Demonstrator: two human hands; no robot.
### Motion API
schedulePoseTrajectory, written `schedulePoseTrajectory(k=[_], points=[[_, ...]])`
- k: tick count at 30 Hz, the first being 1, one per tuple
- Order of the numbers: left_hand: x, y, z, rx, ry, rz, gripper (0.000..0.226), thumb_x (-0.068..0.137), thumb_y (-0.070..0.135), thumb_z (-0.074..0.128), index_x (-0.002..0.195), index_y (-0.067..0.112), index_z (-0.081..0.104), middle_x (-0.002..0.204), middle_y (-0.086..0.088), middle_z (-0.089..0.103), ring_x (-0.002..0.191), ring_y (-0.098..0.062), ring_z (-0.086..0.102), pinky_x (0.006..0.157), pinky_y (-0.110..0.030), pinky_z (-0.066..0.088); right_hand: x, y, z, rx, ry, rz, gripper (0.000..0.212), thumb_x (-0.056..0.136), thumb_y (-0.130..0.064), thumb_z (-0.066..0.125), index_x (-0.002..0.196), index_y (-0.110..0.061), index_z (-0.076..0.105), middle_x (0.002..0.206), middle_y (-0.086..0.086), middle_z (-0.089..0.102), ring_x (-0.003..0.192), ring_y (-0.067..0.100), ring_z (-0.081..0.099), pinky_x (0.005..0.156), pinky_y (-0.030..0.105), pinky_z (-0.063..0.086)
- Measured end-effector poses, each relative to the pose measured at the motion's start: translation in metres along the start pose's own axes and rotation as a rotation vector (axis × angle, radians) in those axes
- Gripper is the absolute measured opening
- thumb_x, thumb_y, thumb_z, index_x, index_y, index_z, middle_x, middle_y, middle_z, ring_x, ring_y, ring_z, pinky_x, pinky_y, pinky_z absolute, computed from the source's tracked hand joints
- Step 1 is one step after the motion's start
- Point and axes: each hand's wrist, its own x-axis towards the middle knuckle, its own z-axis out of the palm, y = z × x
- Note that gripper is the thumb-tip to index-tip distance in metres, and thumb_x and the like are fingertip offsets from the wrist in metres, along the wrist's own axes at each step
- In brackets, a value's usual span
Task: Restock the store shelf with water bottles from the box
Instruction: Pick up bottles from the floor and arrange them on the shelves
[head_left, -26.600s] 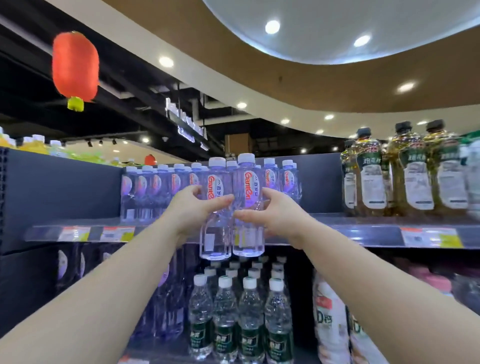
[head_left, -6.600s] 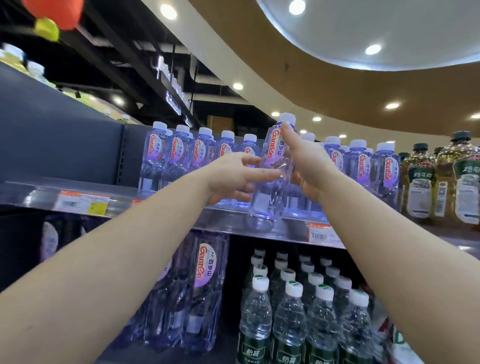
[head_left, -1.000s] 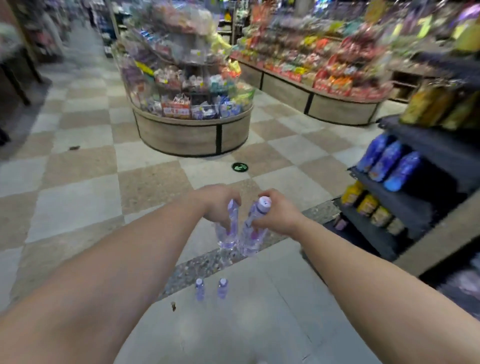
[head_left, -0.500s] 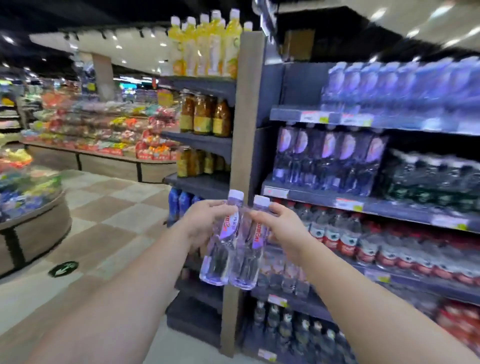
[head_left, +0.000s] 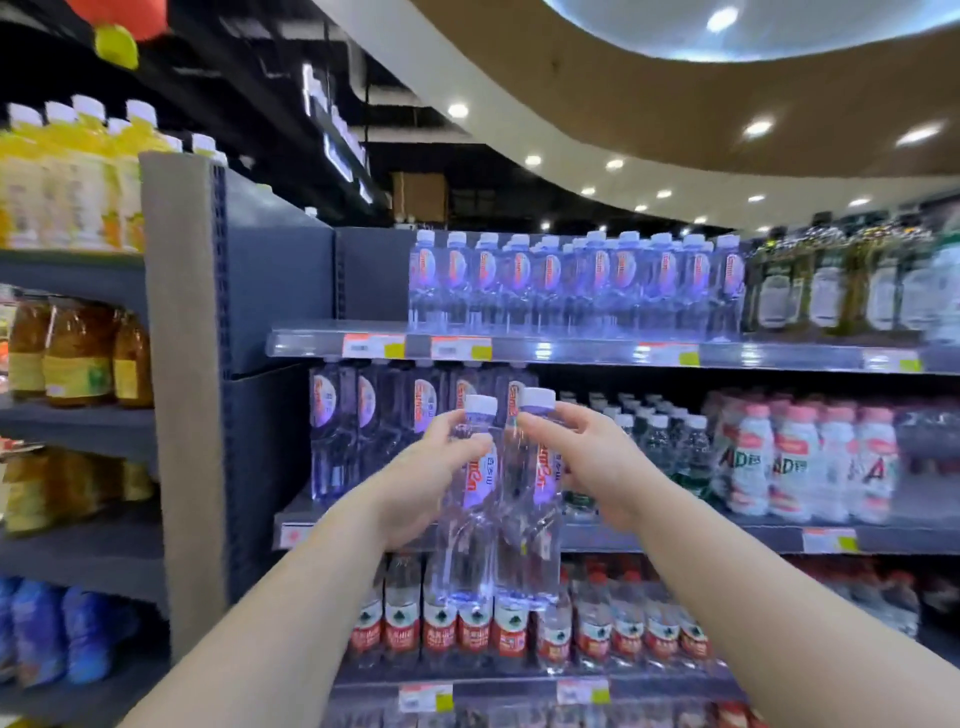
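Observation:
I hold two clear water bottles with white caps and red-lettered labels side by side in front of the shelves. My left hand (head_left: 426, 478) grips the left bottle (head_left: 467, 545) round its upper body. My right hand (head_left: 587, 467) grips the right bottle (head_left: 530, 540) near its neck. Both bottles are upright and touch each other. On the top shelf (head_left: 571, 351) stands a row of the same bottles (head_left: 571, 280); to the left of that row the shelf is bare. The box is not in view.
Larger bottles of the same brand (head_left: 395, 415) fill the second shelf behind my hands. Green-labelled water and pink-capped drinks (head_left: 810, 457) stand to the right, red-labelled bottles (head_left: 519, 623) below. A grey upright post (head_left: 182, 364) divides off juice shelves on the left.
I have turned from the aisle floor to face the shelves and stepped closer. Both hands have raised the two bottles higher, towards the upper shelves, keeping hold of them.

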Motion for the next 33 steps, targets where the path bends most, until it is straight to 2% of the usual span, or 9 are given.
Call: schedulePoseTrajectory(k=[4, 9, 12, 16, 18, 21, 25, 29, 33], points=[[0.050, 0.034, -0.009, 0.140, -0.081, 0.091, 0.064, 0.088, 0.014, 0.069, 0.141, 0.031, 0.036, 0.123, -0.006, 0.058, 0.083, -0.015, 0.064, 0.064, -0.035, 0.051, 0.045, -0.009, -0.021, 0.040, 0.043, -0.054, 0.018, 0.090, -0.029, 0.066, 0.104, -0.018, 0.071, 0.100, 0.001, 0.076, 0.080, 0.014, 0.072, 0.056, 0.024, 0.053], [0.117, 0.084, -0.031, 0.123, -0.081, 0.206, 0.070, 0.084, 0.011, 0.075, 0.143, 0.016, 0.038, 0.125, -0.009, 0.061, 0.089, -0.019, 0.065, 0.066, -0.039, 0.053, 0.095, -0.019, -0.033, -0.050, 0.103, -0.091, 0.049, 0.079, -0.045, 0.075, 0.118, -0.020, 0.063, 0.110, 0.000, 0.073, 0.099, 0.021, 0.070, 0.080, 0.043, 0.055], [0.153, 0.115, -0.037, 0.124, -0.067, 0.273, 0.080, 0.079, 0.014, 0.079, 0.146, 0.004, 0.035, 0.125, -0.012, 0.061, 0.095, -0.019, 0.064, 0.057, -0.035, 0.055, 0.112, -0.024, -0.035, -0.107, 0.139, -0.087, 0.081, 0.062, -0.062, 0.079, 0.128, -0.021, 0.055, 0.122, -0.004, 0.066, 0.111, 0.020, 0.063, 0.081, 0.047, 0.053], [0.191, 0.148, -0.034, 0.107, -0.121, 0.341, 0.033, 0.084, 0.013, 0.074, 0.115, 0.008, 0.063, 0.093, -0.006, 0.072, 0.083, -0.019, 0.069, 0.058, -0.034, 0.054, 0.127, -0.020, -0.046, -0.110, 0.193, -0.133, 0.016, 0.084, -0.038, 0.071, 0.085, -0.034, 0.056, 0.095, -0.019, 0.066, 0.092, 0.005, 0.060, 0.087, 0.040, 0.048], [0.211, 0.158, -0.030, 0.067, -0.139, 0.357, 0.027, 0.085, 0.013, 0.073, 0.111, 0.010, 0.064, 0.092, -0.006, 0.072, 0.077, -0.019, 0.069, 0.055, -0.031, 0.053, 0.130, -0.016, -0.056, -0.133, 0.188, -0.116, 0.016, 0.086, -0.037, 0.069, 0.088, -0.033, 0.054, 0.089, -0.025, 0.067, 0.086, -0.002, 0.058, 0.078, 0.031, 0.048], [0.241, 0.171, -0.022, 0.050, -0.105, 0.374, 0.032, 0.085, 0.014, 0.073, 0.116, 0.011, 0.063, 0.100, -0.010, 0.073, 0.081, -0.023, 0.072, 0.059, -0.035, 0.057, 0.137, -0.016, -0.073, -0.172, 0.205, -0.094, 0.022, 0.085, -0.041, 0.068, 0.103, -0.030, 0.060, 0.104, -0.020, 0.071, 0.102, -0.001, 0.060, 0.069, 0.024, 0.044], [0.275, 0.185, -0.010, 0.006, -0.030, 0.424, 0.028, 0.086, 0.013, 0.072, 0.113, 0.011, 0.063, 0.100, -0.012, 0.071, 0.081, -0.023, 0.073, 0.062, -0.034, 0.058, 0.143, -0.013, -0.097, -0.177, 0.221, -0.096, 0.068, 0.075, -0.053, 0.072, 0.134, -0.025, 0.053, 0.121, -0.013, 0.067, 0.107, 0.004, 0.062, 0.074, 0.029, 0.048], [0.312, 0.184, -0.001, 0.122, 0.102, 0.479, 0.027, 0.083, 0.019, 0.076, 0.109, 0.014, 0.067, 0.106, -0.014, 0.071, 0.092, -0.026, 0.071, 0.074, -0.036, 0.059, 0.146, -0.004, -0.122, -0.140, 0.214, -0.111, 0.028, 0.082, -0.043, 0.069, 0.108, -0.038, 0.060, 0.111, -0.019, 0.066, 0.094, -0.005, 0.062, 0.067, 0.023, 0.045], [0.332, 0.166, 0.014, 0.215, 0.165, 0.429, 0.040, 0.084, 0.018, 0.075, 0.120, 0.011, 0.059, 0.101, -0.007, 0.068, 0.072, -0.012, 0.060, 0.051, -0.020, 0.047, 0.151, 0.004, -0.143, -0.151, 0.186, -0.100, 0.012, 0.085, -0.039, 0.067, 0.097, -0.039, 0.069, 0.091, -0.022, 0.072, 0.078, -0.011, 0.066, 0.060, 0.018, 0.047]])
